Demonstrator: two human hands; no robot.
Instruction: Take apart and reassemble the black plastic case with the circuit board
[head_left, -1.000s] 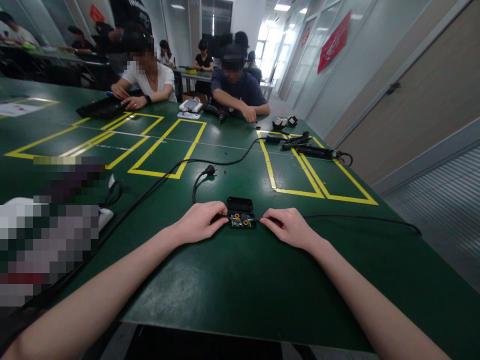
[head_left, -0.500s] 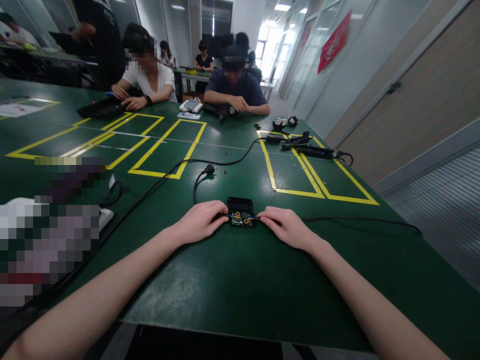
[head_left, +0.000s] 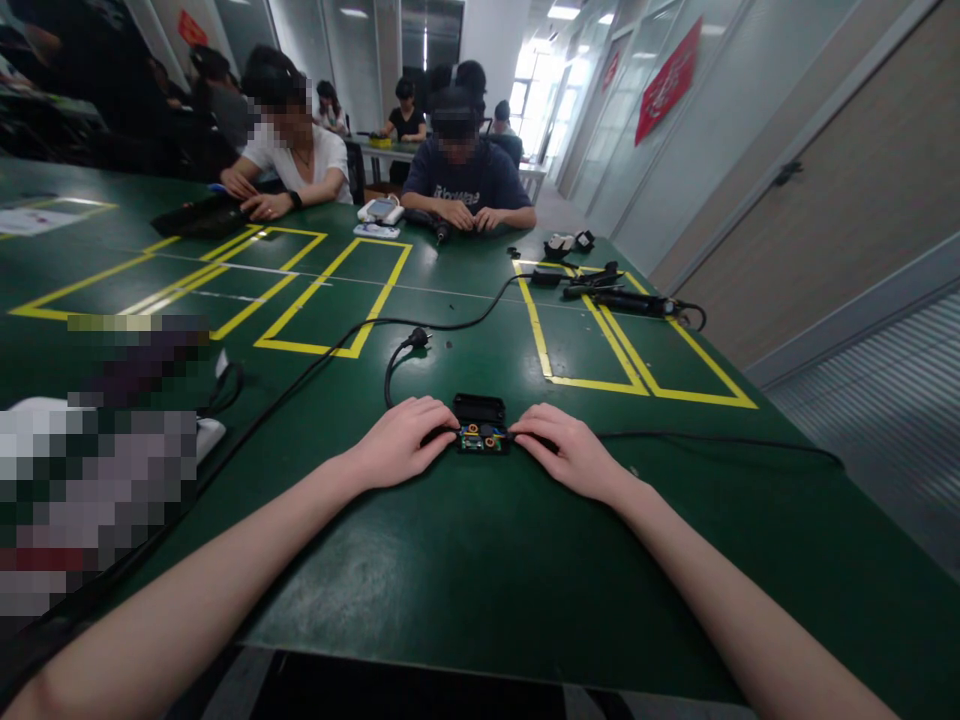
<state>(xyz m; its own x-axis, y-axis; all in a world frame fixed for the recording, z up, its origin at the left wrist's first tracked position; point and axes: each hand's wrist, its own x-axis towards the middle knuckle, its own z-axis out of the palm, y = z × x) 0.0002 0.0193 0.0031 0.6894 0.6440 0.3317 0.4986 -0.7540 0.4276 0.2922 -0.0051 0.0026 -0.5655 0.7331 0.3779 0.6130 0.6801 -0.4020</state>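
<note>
A small black plastic case (head_left: 459, 440) lies on the green table, its hinged lid (head_left: 478, 407) standing up at the back. Inside it shows a circuit board (head_left: 472, 442) with copper coils and coloured wires. At the case's left end, my left hand (head_left: 401, 440) is closed in a pinch on the black cable there. My right hand (head_left: 566, 445) pinches the black cable (head_left: 720, 436) where it enters the right end; that cable runs off to the right. Behind my left hand lies a power plug (head_left: 418, 339) on a short curved lead. The fingertips partly hide both cable entries.
Another long black cable (head_left: 300, 378) crosses the table to my left. Yellow tape rectangles (head_left: 544, 340) mark the surface; tools and a dark cylinder (head_left: 634, 303) lie at the right. Two people sit opposite, one near a power drill (head_left: 431, 225). A pixelated area covers the left side.
Both hands and the case have shifted very slightly; the pinches are kept. Across the table, a person in a dark shirt has lifted the torso and moved the hands.
</note>
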